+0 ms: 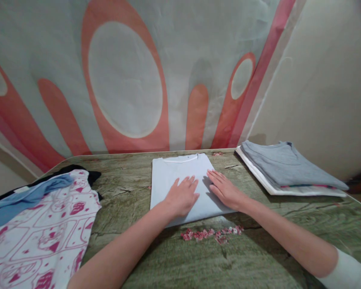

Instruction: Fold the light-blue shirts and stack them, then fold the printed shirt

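Observation:
A folded pale blue T-shirt (171, 176) lies in the middle of the table, collar towards the wall. My left hand (182, 196) lies flat on its lower middle, fingers stretched out and together. My right hand (224, 188) rests flat on the shirt's right side, fingers pointing up and left. Neither hand holds anything; both press on the cloth.
A stack of folded shirts, grey on top (285, 166), sits at the back right. A pile of unfolded clothes, white with pink print (45, 228) and blue (27, 196), lies at the left. The table (228, 261) has a green wood-grain cover. A patterned sheet (123, 80) hangs behind.

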`<state>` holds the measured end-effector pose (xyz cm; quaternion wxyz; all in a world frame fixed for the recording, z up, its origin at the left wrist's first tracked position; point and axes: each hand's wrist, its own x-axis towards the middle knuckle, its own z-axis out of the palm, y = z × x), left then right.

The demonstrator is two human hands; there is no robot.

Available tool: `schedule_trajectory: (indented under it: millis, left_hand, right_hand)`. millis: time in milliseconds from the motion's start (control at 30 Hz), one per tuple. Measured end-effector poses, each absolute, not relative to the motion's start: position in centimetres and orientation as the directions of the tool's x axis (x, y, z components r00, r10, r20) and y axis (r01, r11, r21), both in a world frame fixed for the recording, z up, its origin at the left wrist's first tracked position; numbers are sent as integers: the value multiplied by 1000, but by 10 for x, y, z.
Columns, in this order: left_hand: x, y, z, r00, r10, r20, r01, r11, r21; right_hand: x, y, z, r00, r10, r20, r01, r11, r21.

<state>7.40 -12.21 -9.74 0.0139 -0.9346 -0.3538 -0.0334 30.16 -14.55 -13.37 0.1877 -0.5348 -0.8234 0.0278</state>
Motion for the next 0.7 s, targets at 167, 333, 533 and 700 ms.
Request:
schedule_trajectory:
  millis: [167, 333, 533, 700]
  left_hand:
    - [89, -146, -114, 735, 664, 141, 667, -745, 29]
    - [90, -137, -122, 748, 644, 161, 649, -760, 21]
    - [83, -117, -111, 833, 543, 101, 543, -839, 32]
    - [80, -122, -100, 882, 466, 74, 463, -885, 57]
  right_hand:
    - [295, -154, -130, -447, 882, 149, 865, 469, -180]
    - [298, -151, -130, -416, 901, 123, 896, 430, -114]
    - [308, -141, -136, -350, 928, 127, 928, 362, -85]
    - [315, -135, -141, -332, 932, 144, 931, 349, -110]
